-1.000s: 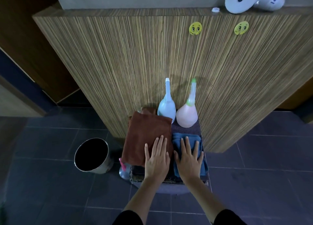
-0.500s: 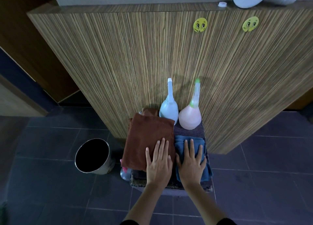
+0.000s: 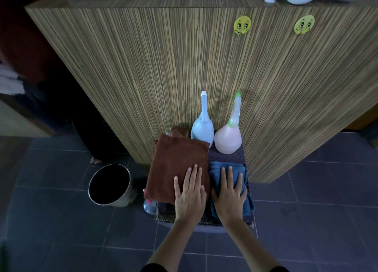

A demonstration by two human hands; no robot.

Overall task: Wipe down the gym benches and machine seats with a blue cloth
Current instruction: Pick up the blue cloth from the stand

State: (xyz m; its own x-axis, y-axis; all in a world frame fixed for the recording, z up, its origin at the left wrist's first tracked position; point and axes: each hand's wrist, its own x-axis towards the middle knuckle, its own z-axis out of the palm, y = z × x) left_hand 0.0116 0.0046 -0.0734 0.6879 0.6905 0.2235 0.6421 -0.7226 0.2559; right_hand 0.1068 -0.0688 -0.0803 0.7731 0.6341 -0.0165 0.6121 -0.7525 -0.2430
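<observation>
Fetching supplies, not yet wiping: right hand [image 3: 228,192] flat, fingers spread on the blue cloth [image 3: 226,170] atop the stool, left hand [image 3: 190,192] flat on brown towel [image 3: 176,165]; next, probably close fingers and lift cloth.

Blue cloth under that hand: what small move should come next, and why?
Probably closing the right hand around the blue cloth and lifting it. That hand lies flat and open on it, nothing is gripped yet, and the left hand rests on the brown cloth, which the job does not need.
</observation>
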